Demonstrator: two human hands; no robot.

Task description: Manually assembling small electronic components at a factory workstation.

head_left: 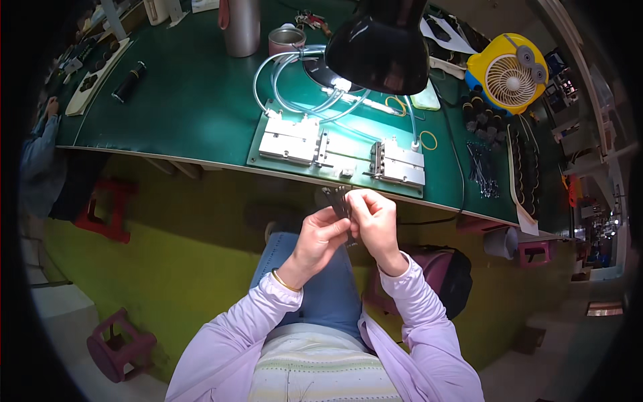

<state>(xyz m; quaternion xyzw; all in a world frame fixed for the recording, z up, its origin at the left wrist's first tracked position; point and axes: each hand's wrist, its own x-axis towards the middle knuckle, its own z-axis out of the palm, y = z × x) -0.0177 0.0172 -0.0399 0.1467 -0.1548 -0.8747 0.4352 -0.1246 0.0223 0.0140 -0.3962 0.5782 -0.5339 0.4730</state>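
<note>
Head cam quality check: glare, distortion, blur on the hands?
Head view: strong fisheye, the green bench edge bows and the corners go black. The black lamp shade shows shiny highlights, and the bulb glares white below it. The left hand and right hand are evenly lit; the small dark part they hold is soft.

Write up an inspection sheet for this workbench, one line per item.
Surface: green bench mat, partly covered.
Job's things: small dark part, pinched between both hands over the lap; metal fixture on a green plate at the bench edge.
Clutter: black desk lamp, yellow fan, steel cylinder, metal cup, bundle of black ties.
Grippers: left hand and right hand, both closed on the part.
Cables: clear tubes looping to the fixture.
Surroundings: red stool, another person's sleeve at the left.
</note>
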